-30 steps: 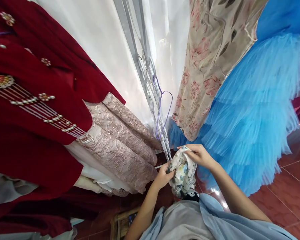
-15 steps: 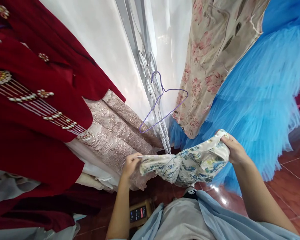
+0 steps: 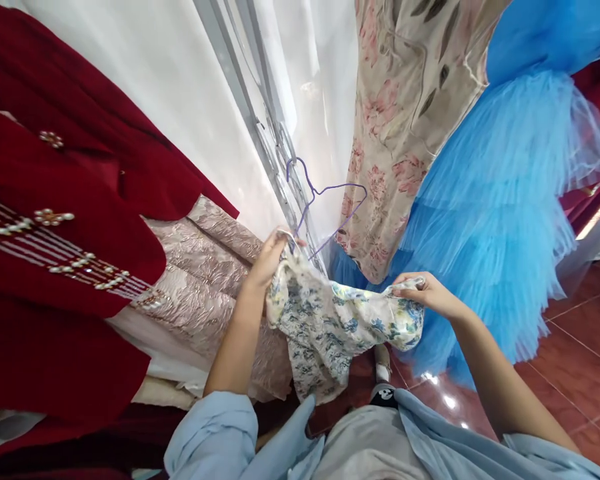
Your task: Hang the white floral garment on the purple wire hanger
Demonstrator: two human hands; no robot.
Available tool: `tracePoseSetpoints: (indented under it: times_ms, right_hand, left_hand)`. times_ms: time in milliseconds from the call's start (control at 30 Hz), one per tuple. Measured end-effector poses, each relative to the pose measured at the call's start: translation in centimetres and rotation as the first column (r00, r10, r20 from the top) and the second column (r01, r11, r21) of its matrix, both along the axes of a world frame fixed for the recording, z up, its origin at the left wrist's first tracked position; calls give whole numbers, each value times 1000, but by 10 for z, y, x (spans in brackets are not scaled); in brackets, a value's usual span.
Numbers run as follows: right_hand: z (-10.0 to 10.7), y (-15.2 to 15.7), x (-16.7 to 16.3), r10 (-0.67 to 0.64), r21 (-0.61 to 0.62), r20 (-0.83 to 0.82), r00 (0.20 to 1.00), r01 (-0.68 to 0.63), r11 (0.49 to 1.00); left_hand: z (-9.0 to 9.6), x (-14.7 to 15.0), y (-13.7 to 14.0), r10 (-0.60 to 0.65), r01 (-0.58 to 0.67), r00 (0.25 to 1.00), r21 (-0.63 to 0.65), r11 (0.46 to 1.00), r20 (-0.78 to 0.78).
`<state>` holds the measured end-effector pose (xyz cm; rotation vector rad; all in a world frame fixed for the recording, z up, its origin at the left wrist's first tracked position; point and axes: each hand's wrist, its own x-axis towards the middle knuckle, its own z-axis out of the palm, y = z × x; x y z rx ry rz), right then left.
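Observation:
A white garment with blue and yellow flowers (image 3: 325, 320) hangs between my two hands, its top edge stretched and its lower part drooping. My left hand (image 3: 275, 257) is closed on one end, raised against the lower left of a purple hanger (image 3: 350, 186). My right hand (image 3: 423, 290) pinches the other end, lower and to the right. The hanger hooks onto a metal chain (image 3: 295, 180). Its lower left corner is hidden behind my left hand and the garment, and I cannot tell whether the strap there is round it.
Dark red clothes with pearl trim (image 3: 80, 247) and a pink brocade skirt (image 3: 205, 287) hang on the left. On the right hang a beige floral dress (image 3: 380, 167) and a blue tulle dress (image 3: 480, 200). A white curtain (image 3: 170, 87) is behind; red tiles (image 3: 575, 353) cover the floor.
My left hand has risen with its end of the garment up to the hanger. My right hand has shifted left and slightly down. The garment now droops lower on the left, and the view has shifted.

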<state>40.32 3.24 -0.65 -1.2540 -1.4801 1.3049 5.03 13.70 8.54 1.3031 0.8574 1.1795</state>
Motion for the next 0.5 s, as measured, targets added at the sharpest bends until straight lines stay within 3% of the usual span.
tracePoseSetpoints:
  times_ms: [67,133,233,300,400,433,467,500]
  right_hand:
    - [-11,7,8,-66,16,41,997,66,998]
    - [-19,15,20,-165,60,60,985,161,985]
    - [-12,37,39,-275,176,63,959,260,949]
    - [10,65,47,-322,299,30,946,298,906]
    - [63,128,42,-383,506,-75,921,366,781]
    - [81,150,34,-371,531,-108,922,369,762]
    - [96,171,23,-351,526,-147,925,374,764]
    - [109,189,10,-303,488,-161,939,343,803]
  left_hand:
    - [-3,8,-5,-37,36,999,-33,999,-22]
    - [-3,2,-6,34,-34,999,-10,999,-18]
    - [5,-25,0,119,-119,990,14,993,-72]
    - [16,-45,6,102,-104,986,-10,995,-134]
    - [29,-70,17,42,-58,981,-77,995,-187]
    - [32,-76,21,20,-40,981,-101,994,-193]
    - [33,-81,26,-5,-17,982,-115,993,-190]
    - [32,-84,31,-36,13,983,-121,993,-182]
